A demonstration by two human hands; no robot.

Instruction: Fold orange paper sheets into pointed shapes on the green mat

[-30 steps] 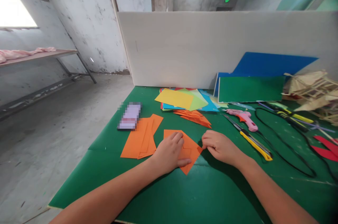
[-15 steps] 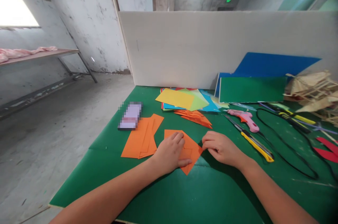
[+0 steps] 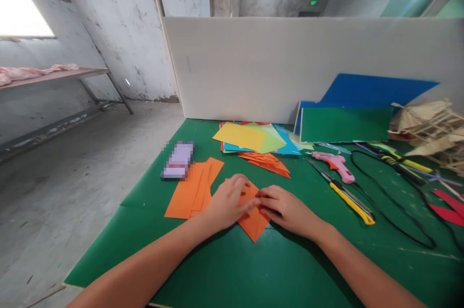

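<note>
An orange paper sheet (image 3: pixel 253 221), partly folded, lies on the green mat (image 3: pixel 224 269) in front of me. My left hand (image 3: pixel 228 201) rests on its left part with fingers curled, pinching the paper near the middle. My right hand (image 3: pixel 286 209) has folded the right corner over toward the centre and presses it down, fingertips meeting those of the left hand. Most of the sheet is hidden under both hands.
More orange sheets (image 3: pixel 192 189) and a pixelated flat object (image 3: pixel 177 159) lie to the left. Behind are a coloured paper stack (image 3: pixel 253 138) and orange folded pieces (image 3: pixel 270 163). A pink glue gun (image 3: pixel 335 164), yellow utility knife (image 3: pixel 350 197), black cable (image 3: pixel 395 201) and wooden model (image 3: pixel 431 126) sit on the right.
My right hand moved left from the sheet's right corner, bringing that corner over toward the centre. My left hand shifted slightly, its fingers now meeting the right hand's.
</note>
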